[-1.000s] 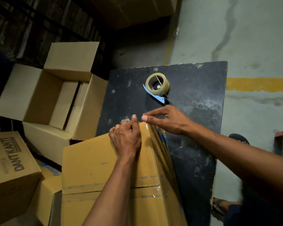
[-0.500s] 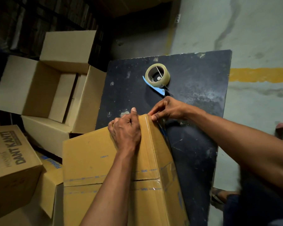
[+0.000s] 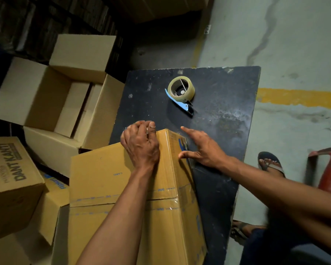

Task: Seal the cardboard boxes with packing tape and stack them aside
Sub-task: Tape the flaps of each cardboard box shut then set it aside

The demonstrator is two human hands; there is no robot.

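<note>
So the cardboard box (image 3: pixel 122 188) being sealed sits in the lower middle of the frame, leaning against the left edge of a black table (image 3: pixel 218 131), with clear tape already running across its top seam and down the right-hand side. The left hand (image 3: pixel 140 145) is at the box's far top edge, fingers curled over that edge and thumb pressed flat on the tape there, so it's gripping the box. The right hand (image 3: pixel 201 148) is just to the right of it with fingers spread out and relaxed, holding nothing; the thumb touches the taped side of the box.

The tape dispenser (image 3: pixel 182 92), a roll on a blue handle, lies on the table in the upper middle, well apart from both hands.

On the left there's a pile of other boxes: an open empty box (image 3: pixel 46 92) upper left and a printed box (image 3: pixel 10 180) at the left edge.
</note>
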